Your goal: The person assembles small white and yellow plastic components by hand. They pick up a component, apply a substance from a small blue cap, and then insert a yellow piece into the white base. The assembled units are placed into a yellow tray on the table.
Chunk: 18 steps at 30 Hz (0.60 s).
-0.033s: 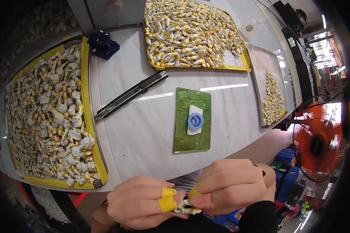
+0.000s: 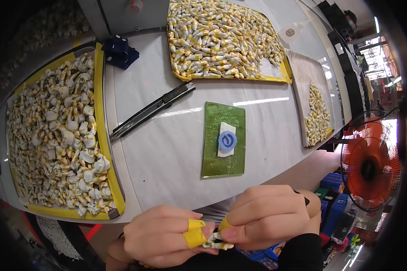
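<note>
Together, left grip [image 2: 163, 237], right grip [image 2: 270, 216], white piece [image 2: 220, 246] between

Lower centre: the left hand [image 2: 160, 235] and right hand [image 2: 271, 217] cover part of the small white-and-yellow piece [image 2: 225, 246]; I cannot verify its full shape. Lower edge: the black sleeve [image 2: 303, 254] is cut off. Top edge: the large tray [image 2: 230, 81] is cut off. Upper left: I find the heap [image 2: 45, 27] too dim to identify. Upper right: the distant person [image 2: 350, 19] is too small to resolve.
</note>
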Each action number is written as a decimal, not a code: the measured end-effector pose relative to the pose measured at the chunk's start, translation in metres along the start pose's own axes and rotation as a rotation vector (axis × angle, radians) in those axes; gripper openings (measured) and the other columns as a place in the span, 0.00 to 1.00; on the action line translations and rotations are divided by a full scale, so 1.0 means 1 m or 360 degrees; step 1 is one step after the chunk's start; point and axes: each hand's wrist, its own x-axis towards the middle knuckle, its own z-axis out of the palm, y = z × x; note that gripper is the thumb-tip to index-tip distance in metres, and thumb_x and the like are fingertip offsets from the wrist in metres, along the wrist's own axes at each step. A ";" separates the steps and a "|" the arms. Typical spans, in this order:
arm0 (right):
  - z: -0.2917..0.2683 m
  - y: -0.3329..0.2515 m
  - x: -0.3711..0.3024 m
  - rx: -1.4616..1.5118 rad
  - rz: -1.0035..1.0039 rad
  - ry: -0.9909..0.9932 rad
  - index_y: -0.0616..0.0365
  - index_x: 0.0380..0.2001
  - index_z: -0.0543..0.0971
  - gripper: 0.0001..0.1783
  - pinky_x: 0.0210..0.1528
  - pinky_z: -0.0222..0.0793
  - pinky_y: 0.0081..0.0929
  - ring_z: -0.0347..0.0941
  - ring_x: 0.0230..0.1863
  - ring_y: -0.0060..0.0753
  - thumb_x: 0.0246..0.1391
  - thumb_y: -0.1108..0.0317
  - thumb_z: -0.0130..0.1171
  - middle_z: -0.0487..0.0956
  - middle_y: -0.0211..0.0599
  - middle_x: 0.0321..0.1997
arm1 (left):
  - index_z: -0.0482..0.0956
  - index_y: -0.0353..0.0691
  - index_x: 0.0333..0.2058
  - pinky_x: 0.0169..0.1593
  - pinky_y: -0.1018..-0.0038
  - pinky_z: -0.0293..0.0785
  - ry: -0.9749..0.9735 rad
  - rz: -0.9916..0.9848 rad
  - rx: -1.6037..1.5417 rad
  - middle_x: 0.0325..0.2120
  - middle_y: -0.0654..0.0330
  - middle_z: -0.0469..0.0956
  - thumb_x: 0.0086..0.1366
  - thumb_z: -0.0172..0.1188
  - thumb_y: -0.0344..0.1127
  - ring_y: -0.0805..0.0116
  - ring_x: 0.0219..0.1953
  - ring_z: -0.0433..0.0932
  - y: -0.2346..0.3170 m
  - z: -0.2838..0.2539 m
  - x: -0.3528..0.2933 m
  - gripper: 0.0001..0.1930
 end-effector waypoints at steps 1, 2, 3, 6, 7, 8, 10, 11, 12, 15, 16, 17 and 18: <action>-0.002 -0.006 0.002 0.0002 0.0052 -0.0044 0.65 0.25 0.78 0.11 0.24 0.74 0.26 0.75 0.23 0.37 0.35 0.82 0.67 0.78 0.41 0.26 | 0.77 0.30 0.35 0.33 0.71 0.74 0.0046 0.0064 0.0005 0.29 0.49 0.79 0.45 0.68 0.23 0.56 0.29 0.79 0.002 0.001 0.003 0.16; -0.004 -0.009 0.003 0.0005 0.0104 -0.0087 0.66 0.26 0.78 0.11 0.24 0.74 0.26 0.75 0.23 0.37 0.35 0.82 0.67 0.78 0.42 0.26 | 0.77 0.30 0.35 0.33 0.71 0.75 0.0043 0.0073 0.0010 0.29 0.49 0.79 0.45 0.68 0.23 0.55 0.29 0.79 0.003 0.002 0.004 0.16; -0.006 -0.009 0.003 0.0003 0.0081 -0.0108 0.66 0.26 0.78 0.10 0.24 0.74 0.27 0.75 0.23 0.38 0.35 0.82 0.67 0.78 0.42 0.27 | 0.77 0.30 0.35 0.33 0.70 0.75 0.0038 0.0083 0.0013 0.29 0.50 0.79 0.45 0.68 0.22 0.55 0.29 0.79 0.004 0.003 0.004 0.16; -0.008 -0.008 0.005 0.0032 0.0029 -0.0167 0.68 0.26 0.77 0.10 0.24 0.74 0.27 0.75 0.24 0.38 0.37 0.82 0.66 0.77 0.43 0.28 | 0.77 0.30 0.35 0.33 0.69 0.75 0.0036 0.0072 0.0042 0.30 0.50 0.79 0.45 0.67 0.22 0.54 0.30 0.79 0.008 0.002 0.004 0.16; -0.008 -0.009 0.006 0.0038 0.0049 -0.0171 0.68 0.26 0.77 0.09 0.25 0.74 0.27 0.75 0.24 0.38 0.37 0.82 0.66 0.77 0.44 0.28 | 0.77 0.30 0.35 0.34 0.69 0.75 0.0033 0.0062 0.0042 0.30 0.50 0.79 0.45 0.67 0.22 0.54 0.30 0.79 0.008 0.002 0.003 0.16; -0.008 -0.010 0.007 0.0043 0.0069 -0.0173 0.68 0.26 0.77 0.09 0.25 0.74 0.27 0.75 0.24 0.38 0.38 0.82 0.66 0.77 0.44 0.28 | 0.77 0.30 0.35 0.34 0.69 0.75 0.0032 0.0056 0.0045 0.30 0.50 0.79 0.45 0.67 0.22 0.54 0.30 0.79 0.008 0.002 0.003 0.16; -0.010 -0.009 0.008 0.0047 0.0047 -0.0211 0.68 0.26 0.77 0.09 0.25 0.74 0.27 0.75 0.24 0.38 0.38 0.82 0.66 0.77 0.44 0.28 | 0.77 0.30 0.35 0.34 0.69 0.75 0.0033 0.0045 0.0053 0.30 0.50 0.79 0.45 0.67 0.21 0.53 0.31 0.79 0.008 0.002 0.003 0.16; -0.010 -0.008 0.008 0.0052 0.0033 -0.0232 0.69 0.26 0.77 0.09 0.25 0.74 0.27 0.75 0.24 0.38 0.39 0.82 0.65 0.77 0.44 0.28 | 0.77 0.30 0.35 0.34 0.69 0.76 0.0040 0.0051 0.0053 0.31 0.49 0.79 0.45 0.67 0.21 0.53 0.31 0.79 0.008 0.002 0.003 0.16; -0.010 -0.008 0.008 0.0061 0.0016 -0.0233 0.69 0.26 0.77 0.09 0.25 0.74 0.27 0.75 0.24 0.38 0.38 0.82 0.65 0.77 0.44 0.28 | 0.77 0.30 0.35 0.34 0.69 0.76 0.0048 0.0058 0.0054 0.31 0.49 0.79 0.45 0.66 0.21 0.53 0.31 0.79 0.008 0.002 0.002 0.16; -0.009 -0.006 0.007 0.0047 -0.0030 -0.0216 0.68 0.26 0.77 0.09 0.25 0.74 0.27 0.75 0.24 0.38 0.38 0.82 0.65 0.77 0.44 0.28 | 0.77 0.30 0.35 0.34 0.70 0.76 0.0068 0.0087 0.0047 0.31 0.49 0.79 0.45 0.66 0.21 0.53 0.30 0.79 0.008 0.003 0.004 0.15; -0.009 -0.004 0.005 0.0026 -0.0049 -0.0204 0.68 0.26 0.77 0.09 0.25 0.74 0.26 0.74 0.24 0.37 0.38 0.82 0.65 0.77 0.44 0.28 | 0.77 0.30 0.35 0.34 0.70 0.76 0.0075 0.0095 0.0047 0.31 0.49 0.79 0.45 0.66 0.21 0.53 0.30 0.79 0.007 0.004 0.005 0.15; -0.009 -0.003 0.004 0.0007 -0.0069 -0.0193 0.68 0.26 0.77 0.09 0.25 0.74 0.26 0.74 0.24 0.37 0.38 0.82 0.65 0.77 0.44 0.28 | 0.78 0.32 0.35 0.34 0.72 0.77 0.0068 0.0065 0.0089 0.31 0.52 0.79 0.45 0.69 0.24 0.57 0.29 0.79 0.005 0.004 0.003 0.15; -0.009 -0.002 0.002 -0.0024 -0.0082 -0.0186 0.68 0.27 0.77 0.09 0.25 0.74 0.26 0.75 0.24 0.37 0.38 0.82 0.65 0.77 0.44 0.28 | 0.79 0.34 0.34 0.35 0.73 0.77 0.0061 0.0035 0.0131 0.30 0.56 0.80 0.44 0.71 0.28 0.61 0.29 0.79 0.001 0.004 0.000 0.16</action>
